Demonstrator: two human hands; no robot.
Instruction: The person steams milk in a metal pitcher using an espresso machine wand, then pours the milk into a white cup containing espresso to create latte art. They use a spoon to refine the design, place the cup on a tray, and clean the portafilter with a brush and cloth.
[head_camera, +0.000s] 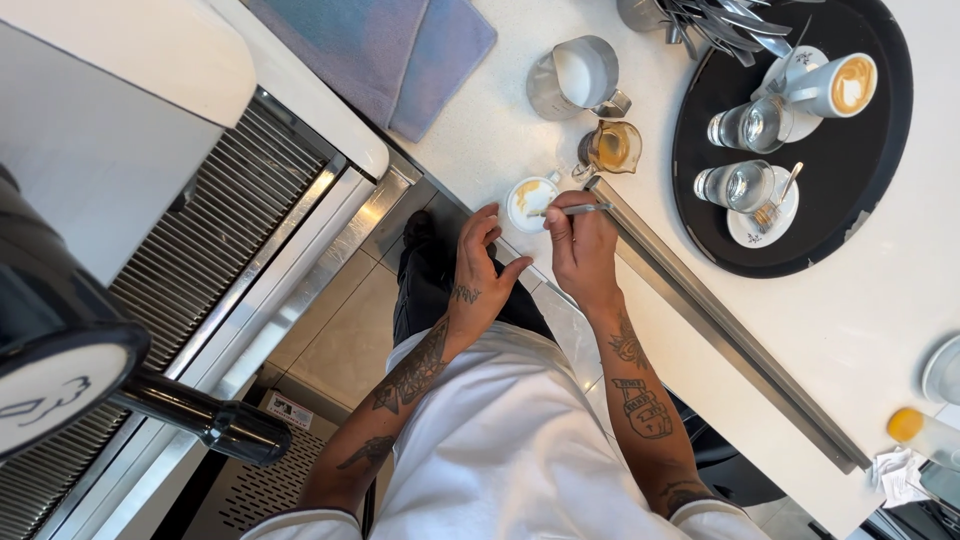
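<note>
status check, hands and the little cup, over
Left hand steadies small white cup. Right hand holds spoon, tip in cup. Small glass pitcher and steel milk jug close behind.

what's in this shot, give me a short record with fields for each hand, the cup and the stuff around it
left hand: left hand beside the small white cup, fingers curled, holding nothing
right hand: right hand grips a metal spoon, its tip over the cup
cup: cream-brown foam inside, on the white counter
nearby: steel milk jug, small glass pitcher
tray: black round tray with a latte cup, two water glasses
</note>
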